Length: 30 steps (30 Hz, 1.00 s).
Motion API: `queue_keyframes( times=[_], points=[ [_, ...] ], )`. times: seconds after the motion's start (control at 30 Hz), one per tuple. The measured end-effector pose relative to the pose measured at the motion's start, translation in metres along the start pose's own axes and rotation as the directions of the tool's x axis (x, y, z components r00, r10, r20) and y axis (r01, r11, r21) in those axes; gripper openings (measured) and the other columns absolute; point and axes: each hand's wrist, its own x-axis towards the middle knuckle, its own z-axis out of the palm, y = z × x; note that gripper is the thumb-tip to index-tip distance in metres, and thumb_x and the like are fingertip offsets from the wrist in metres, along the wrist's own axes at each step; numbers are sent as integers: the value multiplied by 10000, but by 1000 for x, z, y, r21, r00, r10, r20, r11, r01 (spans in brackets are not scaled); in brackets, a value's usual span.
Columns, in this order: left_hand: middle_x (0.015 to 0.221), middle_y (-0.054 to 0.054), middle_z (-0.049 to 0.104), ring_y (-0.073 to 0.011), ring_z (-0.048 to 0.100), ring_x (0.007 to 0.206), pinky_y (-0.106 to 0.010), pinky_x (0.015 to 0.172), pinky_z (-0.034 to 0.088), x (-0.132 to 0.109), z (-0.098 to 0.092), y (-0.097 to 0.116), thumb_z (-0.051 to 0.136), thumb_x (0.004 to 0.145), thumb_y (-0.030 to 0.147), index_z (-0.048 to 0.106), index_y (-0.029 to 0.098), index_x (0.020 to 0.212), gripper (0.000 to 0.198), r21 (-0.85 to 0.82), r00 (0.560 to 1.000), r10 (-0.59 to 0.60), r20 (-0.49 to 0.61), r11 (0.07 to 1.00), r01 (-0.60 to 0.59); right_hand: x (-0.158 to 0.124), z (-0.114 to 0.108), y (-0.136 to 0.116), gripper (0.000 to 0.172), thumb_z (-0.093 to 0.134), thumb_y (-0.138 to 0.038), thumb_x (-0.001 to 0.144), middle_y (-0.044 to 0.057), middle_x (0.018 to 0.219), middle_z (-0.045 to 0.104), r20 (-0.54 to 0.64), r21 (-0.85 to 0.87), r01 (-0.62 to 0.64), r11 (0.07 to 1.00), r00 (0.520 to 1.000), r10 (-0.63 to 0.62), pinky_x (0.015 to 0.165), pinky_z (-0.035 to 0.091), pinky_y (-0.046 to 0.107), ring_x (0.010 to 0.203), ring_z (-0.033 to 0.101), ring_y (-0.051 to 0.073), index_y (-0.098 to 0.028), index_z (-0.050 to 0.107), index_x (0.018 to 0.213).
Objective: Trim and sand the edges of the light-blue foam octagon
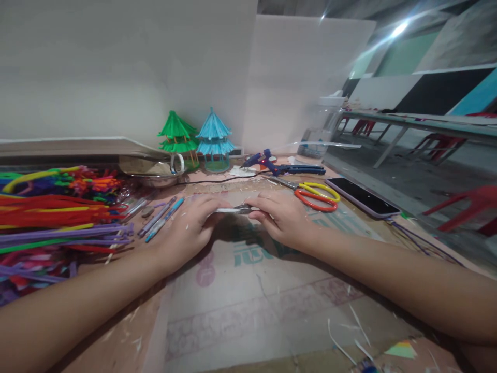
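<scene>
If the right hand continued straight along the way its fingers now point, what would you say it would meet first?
Beyond the thin, flat white piece held between the hands, the right hand would probably meet the left hand first; exact depth is unclear from this view.

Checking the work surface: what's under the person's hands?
Beneath the left hand and right hand lies a printed sheet, its green lettering partly visible between them. Whatever the hands themselves cover can't be seen.
</scene>
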Motion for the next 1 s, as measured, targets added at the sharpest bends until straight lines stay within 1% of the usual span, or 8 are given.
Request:
queue_keyframes(
  times=[0.17,0.33,0.57,0.77,0.9,1.0],
  points=[
    [1095,-45,642,-208,578,1072,-353,924,462,1,0,0,454,924,146,603,237,1102,249,2,1000,-7,17,1000,7,0,-1,1,278,429,-275,981,69,768,667,-9,0,26,1000,1000,-26,619,420,270,694,594,163,-124,660,1007],
    [1098,-58,638,-207,580,1074,-355,934,465,2,0,0,447,923,150,614,223,1078,239,-24,1000,-14,18,1000,15,0,1,2,280,422,-284,987,57,760,669,-26,-31,48,998,998,-49,606,411,267,677,582,156,-137,659,1000],
    [1105,-42,652,-204,582,1073,-355,941,465,1,2,-3,468,899,125,614,240,1125,292,-16,1000,-9,1,1000,9,-1,1,4,308,399,-293,996,54,725,644,-11,-54,43,998,999,-44,588,394,268,660,560,157,-138,665,1007],
    [1096,-33,648,-189,583,1063,-330,926,466,2,0,-1,467,906,110,608,232,1115,280,-23,1000,13,1,1000,-13,0,0,2,284,418,-290,991,53,747,658,-19,-49,43,998,999,-44,606,401,261,671,572,153,-137,657,1005],
    [1086,-45,643,-195,586,1037,-331,894,473,1,-1,2,456,925,132,602,224,1115,257,5,999,48,12,999,-48,1,-1,-3,293,422,-313,989,61,774,671,-10,-36,44,998,999,-44,615,410,261,680,581,154,-124,645,1008],
    [1107,-56,640,-205,584,1051,-344,901,474,0,-1,3,453,926,134,594,224,1131,265,17,998,62,8,998,-62,3,-1,-7,308,418,-328,990,64,778,670,-20,-36,50,998,998,-51,618,416,261,678,580,156,-113,638,1014]
  ],
)
